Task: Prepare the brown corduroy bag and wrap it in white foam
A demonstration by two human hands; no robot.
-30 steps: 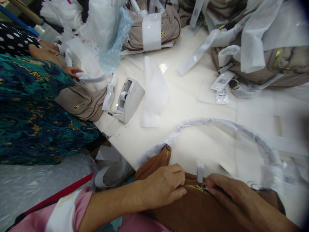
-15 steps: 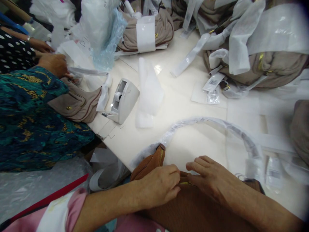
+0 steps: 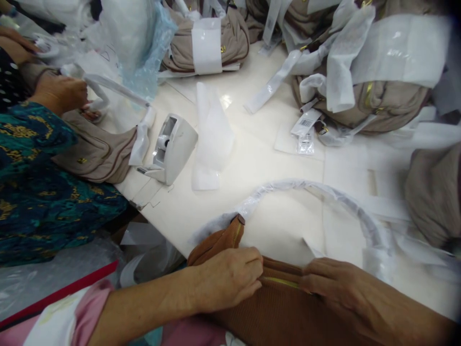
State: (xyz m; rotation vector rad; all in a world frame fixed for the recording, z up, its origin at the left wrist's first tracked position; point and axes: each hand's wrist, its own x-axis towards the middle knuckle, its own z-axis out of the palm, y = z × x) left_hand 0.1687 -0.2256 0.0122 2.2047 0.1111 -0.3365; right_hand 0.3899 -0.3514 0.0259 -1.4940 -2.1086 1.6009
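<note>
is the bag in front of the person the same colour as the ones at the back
No, the near bag is orange-brown, while the back bags are greyish taupe.

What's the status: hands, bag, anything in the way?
Left hand pinching the brown bag; right hand on it, grip hidden. Gold zipper showing between them. Wrapped strap looped beyond, not over the zipper.

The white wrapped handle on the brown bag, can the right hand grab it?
Probably yes: the right hand is close by, on the brown bag at its zip, and nothing lies over the wrapped handle. It might have to leave the zip first.
</note>
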